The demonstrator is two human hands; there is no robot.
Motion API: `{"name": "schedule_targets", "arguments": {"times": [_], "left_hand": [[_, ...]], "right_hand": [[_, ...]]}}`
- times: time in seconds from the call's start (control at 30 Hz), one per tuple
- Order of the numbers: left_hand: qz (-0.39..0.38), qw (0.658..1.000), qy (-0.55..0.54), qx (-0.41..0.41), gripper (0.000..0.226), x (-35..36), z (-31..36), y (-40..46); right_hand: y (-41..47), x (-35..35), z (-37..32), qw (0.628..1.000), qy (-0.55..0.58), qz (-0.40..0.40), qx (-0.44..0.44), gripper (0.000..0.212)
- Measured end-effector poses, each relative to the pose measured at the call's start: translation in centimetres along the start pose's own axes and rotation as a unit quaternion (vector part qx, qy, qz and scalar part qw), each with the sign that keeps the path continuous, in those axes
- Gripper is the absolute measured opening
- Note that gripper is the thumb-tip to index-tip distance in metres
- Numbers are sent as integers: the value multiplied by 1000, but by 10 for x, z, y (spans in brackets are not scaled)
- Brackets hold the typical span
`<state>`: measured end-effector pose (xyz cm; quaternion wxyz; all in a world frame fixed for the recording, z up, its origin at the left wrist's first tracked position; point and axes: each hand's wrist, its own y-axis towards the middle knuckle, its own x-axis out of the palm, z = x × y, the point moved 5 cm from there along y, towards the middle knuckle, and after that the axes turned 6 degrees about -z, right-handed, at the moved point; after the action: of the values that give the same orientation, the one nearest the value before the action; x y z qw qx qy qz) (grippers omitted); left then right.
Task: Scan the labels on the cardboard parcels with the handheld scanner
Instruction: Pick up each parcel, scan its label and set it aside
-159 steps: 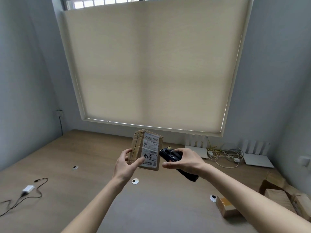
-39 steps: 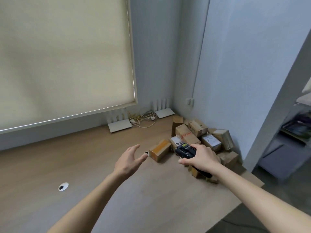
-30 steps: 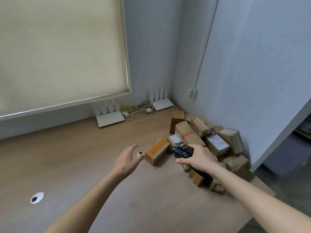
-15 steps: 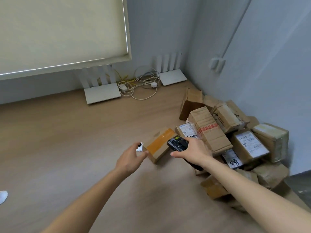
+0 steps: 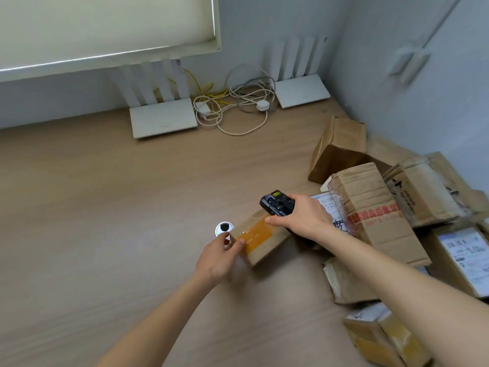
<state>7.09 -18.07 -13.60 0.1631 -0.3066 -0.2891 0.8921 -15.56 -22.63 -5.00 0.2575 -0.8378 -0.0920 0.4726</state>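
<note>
While our left hand (image 5: 217,258) closes its fingertips on the near-left end of the small parcel (image 5: 260,238), that parcel lies flat on the wooden desk (image 5: 105,207), directly ahead of us and between our two hands. Its long axis runs from near-left to far-right, and a strip of orange tape (image 5: 253,232) follows that line along its top. We see no label on the faces turned to us, so we judge it must be lifted and turned before a scan is possible. The left hand is plainly the nearer one: its thumb and fingers touch the parcel's end, though we cannot tell whether the grip is firm yet. Our right hand (image 5: 299,218) is wrapped round the black handheld scanner (image 5: 277,206), held just above the parcel's far end, its head pointing away and to the left.

Just beside the parcel's left corner sits a round white cable grommet (image 5: 224,228) set in the desk. To the right, against the wall, the other cardboard parcels (image 5: 370,207) lie heaped, some with white labels showing; all are closed, so nothing inside any of them can be seen. Farther back by the wall stand two white routers (image 5: 164,117) with a tangle of cables (image 5: 232,109) between them.
</note>
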Motion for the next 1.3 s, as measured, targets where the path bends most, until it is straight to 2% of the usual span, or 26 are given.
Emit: {"name": "schedule_targets", "arguments": {"times": [0.17,0.33,0.5,0.67,0.9,1.0,1.07,1.13,1.2,1.3], "left_hand": [[7,997,-76,-2,31,4,3,8],[9,993,-114,-14,38,7,5,5],[54,977,-204,-32,51,5,-2,-7],[102,962,-252,-25,34,-3,0,-29],[163,936,-309,34,28,-38,12,-82],[189,924,-327,61,27,-58,16,-114],[207,916,-335,78,31,-74,16,-140],[205,916,-332,97,47,-87,15,-170],[181,922,-322,115,57,-97,14,-204],[173,925,-297,162,46,-120,21,-257]], "right_hand": [[20,4,-2,1000,9,-6,-13,80],[26,6,7,999,24,-27,1,83],[18,7,17,997,71,-9,-5,88],[-6,2,13,996,83,-8,-34,96],[-61,-11,-16,987,135,42,-74,80],[-96,-13,-35,985,132,54,-95,82],[-123,-14,-46,985,127,54,-104,86],[-152,-16,-57,984,129,58,-111,84],[-184,-19,-69,981,142,68,-117,70],[-237,-32,-93,974,158,95,-135,48]]}}
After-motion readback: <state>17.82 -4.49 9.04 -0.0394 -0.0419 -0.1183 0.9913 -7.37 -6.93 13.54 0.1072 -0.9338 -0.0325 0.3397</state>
